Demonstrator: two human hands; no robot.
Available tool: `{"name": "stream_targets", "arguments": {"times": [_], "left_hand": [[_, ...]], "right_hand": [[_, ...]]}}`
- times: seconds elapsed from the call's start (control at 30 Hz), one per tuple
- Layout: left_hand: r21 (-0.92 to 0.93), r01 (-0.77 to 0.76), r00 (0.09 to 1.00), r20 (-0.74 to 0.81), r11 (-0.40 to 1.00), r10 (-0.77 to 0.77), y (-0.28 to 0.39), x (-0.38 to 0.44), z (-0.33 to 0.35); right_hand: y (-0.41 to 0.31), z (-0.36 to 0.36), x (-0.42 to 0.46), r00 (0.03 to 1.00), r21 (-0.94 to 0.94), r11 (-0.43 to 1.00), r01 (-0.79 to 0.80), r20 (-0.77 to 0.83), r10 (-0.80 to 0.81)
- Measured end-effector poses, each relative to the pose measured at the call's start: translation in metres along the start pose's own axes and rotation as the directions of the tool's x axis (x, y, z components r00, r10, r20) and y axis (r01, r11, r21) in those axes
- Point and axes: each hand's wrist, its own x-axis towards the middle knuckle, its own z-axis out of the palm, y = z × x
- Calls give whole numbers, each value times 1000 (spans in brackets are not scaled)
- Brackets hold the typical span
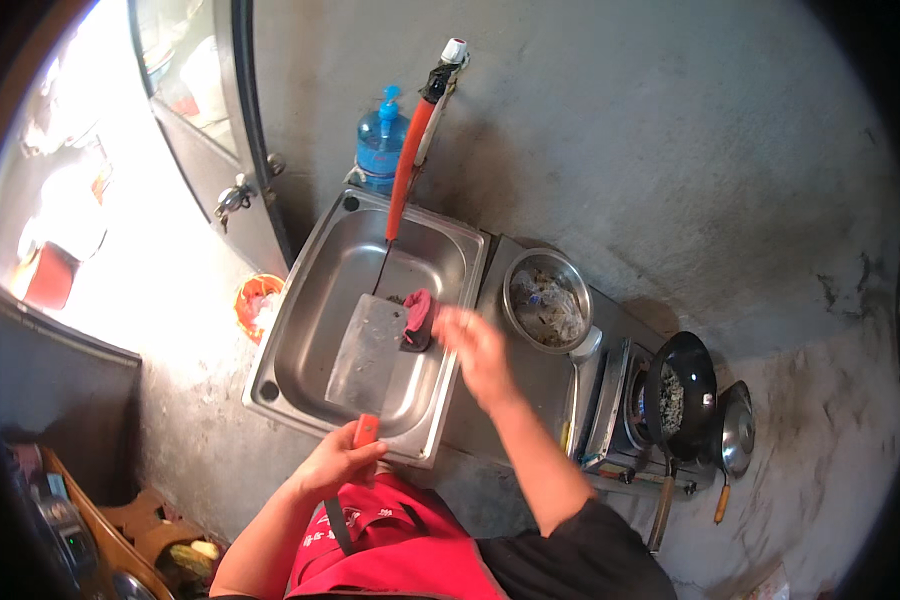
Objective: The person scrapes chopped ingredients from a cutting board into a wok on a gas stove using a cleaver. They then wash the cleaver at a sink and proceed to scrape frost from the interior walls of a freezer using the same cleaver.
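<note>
My left hand [341, 457] grips the orange handle [367, 430] of a cleaver at the front edge of a stainless steel sink [311, 337]. The cleaver's broad grey blade [364, 356] reaches flat over the basin. My right hand [476, 349] is blurred, at the sink's right side. Right by its fingertips is a crumpled red and dark cloth [420, 315], over the blade's right edge; whether the fingers grip it is unclear. An orange hose [409, 157] hangs from the tap [454, 51], with a thin dark line running from its end towards the blade.
Behind the sink stands a blue pump bottle [381, 146]. To the right are a metal bowl of scraps [547, 300], a ladle [581, 352] and a wok [686, 390] on a gas stove [619, 420]. An orange basket [255, 300] and a door [217, 135] are left.
</note>
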Motion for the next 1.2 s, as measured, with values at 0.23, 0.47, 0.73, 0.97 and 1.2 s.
{"name": "stream_targets", "arguments": {"times": [0.23,0.47,0.73,0.97,1.2], "left_hand": [[227,69,997,-47,971,-60,22,75,-76],[193,125,992,-37,973,-120,28,168,-125],[191,110,992,41,975,-120,22,282,-169],[767,-92,862,-258,635,436,-7,332,-189],[-103,-233,952,-227,967,205,84,395,-138]], "right_hand": [[-164,7,263,803,-582,689,432,-101,-588],[-172,20,318,725,-397,702,592,-118,-678],[-62,-33,295,781,99,785,611,-238,-578],[210,47,169,873,-359,810,-465,-338,351],[269,77,160,931,-796,483,-365,-294,218]]}}
